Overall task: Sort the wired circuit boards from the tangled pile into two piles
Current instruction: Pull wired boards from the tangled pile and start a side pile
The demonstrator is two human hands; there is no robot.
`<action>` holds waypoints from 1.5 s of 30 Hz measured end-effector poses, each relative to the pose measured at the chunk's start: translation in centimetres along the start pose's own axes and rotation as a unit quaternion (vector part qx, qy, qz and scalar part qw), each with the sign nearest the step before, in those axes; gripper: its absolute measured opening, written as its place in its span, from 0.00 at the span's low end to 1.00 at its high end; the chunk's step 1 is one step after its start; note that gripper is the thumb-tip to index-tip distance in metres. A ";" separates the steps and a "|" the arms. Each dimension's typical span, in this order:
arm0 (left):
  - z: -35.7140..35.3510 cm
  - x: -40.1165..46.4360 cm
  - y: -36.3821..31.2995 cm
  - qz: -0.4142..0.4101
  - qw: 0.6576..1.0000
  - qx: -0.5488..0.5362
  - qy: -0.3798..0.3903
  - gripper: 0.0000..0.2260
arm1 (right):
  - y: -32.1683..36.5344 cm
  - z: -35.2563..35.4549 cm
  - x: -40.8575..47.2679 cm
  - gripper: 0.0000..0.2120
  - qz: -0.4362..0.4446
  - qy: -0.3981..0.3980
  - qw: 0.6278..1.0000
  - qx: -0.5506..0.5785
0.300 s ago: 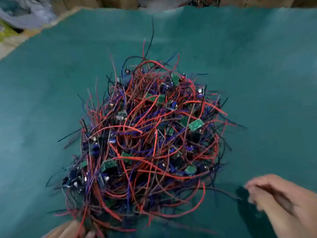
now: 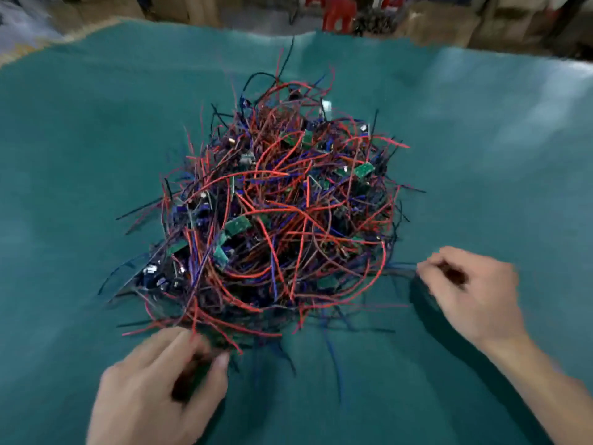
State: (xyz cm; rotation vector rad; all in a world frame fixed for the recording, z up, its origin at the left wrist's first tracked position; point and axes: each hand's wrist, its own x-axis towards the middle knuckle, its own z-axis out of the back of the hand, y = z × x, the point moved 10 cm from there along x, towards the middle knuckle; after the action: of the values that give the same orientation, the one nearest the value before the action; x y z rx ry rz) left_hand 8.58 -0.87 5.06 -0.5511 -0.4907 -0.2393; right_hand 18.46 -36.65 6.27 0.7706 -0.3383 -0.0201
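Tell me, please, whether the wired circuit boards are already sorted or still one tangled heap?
Still one heap: the tangled pile of red, blue and black wired green circuit boards sits together on the teal cloth.

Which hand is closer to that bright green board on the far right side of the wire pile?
The right hand. It sits at the pile's right edge, below the green board. The left hand is at the pile's near edge, across the tangle from it.

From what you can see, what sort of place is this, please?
Probably a workshop or warehouse sorting bench: a tangled pile of wired circuit boards on a green cloth, with stacked cardboard boxes behind.
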 end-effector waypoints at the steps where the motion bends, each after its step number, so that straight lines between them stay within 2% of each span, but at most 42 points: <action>1: 0.2 0.4 -0.9 -0.012 0.999 -0.021 -0.023 0.09 | 0.6 0.0 -0.6 0.09 0.002 -0.021 1.000 -0.006; 4: -1.5 1.5 -2.4 -0.066 0.997 0.031 -0.003 0.18 | 1.9 -1.1 -2.3 0.09 -0.015 -0.044 0.998 0.031; 7: -2.5 3.6 -2.5 -0.049 0.994 0.098 0.018 0.23 | 3.6 -2.2 -3.3 0.08 -0.030 -0.042 0.996 0.078; 12: -3.8 5.5 -1.2 -0.041 0.994 0.096 0.024 0.22 | 6.0 -6.1 -3.4 0.08 -0.039 0.037 0.989 0.140; 15: -4.1 7.0 0.1 -0.035 0.994 0.105 0.004 0.20 | 5.8 -7.2 -2.6 0.05 -0.073 0.018 0.977 0.202; 18: -4.5 9.2 1.2 -0.027 0.993 0.118 -0.004 0.19 | 6.1 -7.2 -0.3 0.05 -0.068 0.006 0.971 0.230; 21: -5.1 11.2 2.1 -0.026 0.992 0.122 0.001 0.19 | 6.0 -6.0 1.5 0.06 -0.034 -0.063 0.973 0.220; 23: -5.3 12.0 2.7 -0.019 0.992 0.122 -0.011 0.18 | 6.0 -5.5 1.1 0.04 0.008 -0.108 0.979 0.172; 26: -5.6 12.0 3.2 -0.004 0.994 0.112 -0.014 0.18 | 5.7 -6.0 -0.4 0.02 0.062 -0.126 0.985 0.097; 32: -4.7 10.9 1.5 -0.058 0.995 0.075 -0.029 0.21 | 6.2 -4.8 0.2 0.04 0.045 -0.170 0.976 0.130; 35: -4.4 10.1 -0.9 -0.115 0.992 0.036 -0.045 0.18 | 9.3 -5.0 1.6 0.07 0.085 -0.145 0.976 0.137; 38: -5.9 9.6 -1.7 -0.121 0.989 0.086 0.011 0.20 | 11.1 -6.4 3.7 0.13 0.060 -0.092 0.989 0.103; 41: -6.9 10.4 -1.3 -0.118 0.985 0.125 0.021 0.20 | 10.9 -8.2 5.7 0.17 0.017 -0.024 0.997 0.069; 45: -7.4 11.4 -0.2 -0.106 0.987 0.118 0.019 0.15 | 9.7 -8.9 6.9 0.13 -0.039 0.041 0.995 0.078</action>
State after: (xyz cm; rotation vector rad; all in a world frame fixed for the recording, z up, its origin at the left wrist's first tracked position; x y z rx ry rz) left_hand 21.11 -6.09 5.43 -0.2630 -0.5322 -0.3881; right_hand 26.71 -24.61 8.97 0.9374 -0.2327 -0.0346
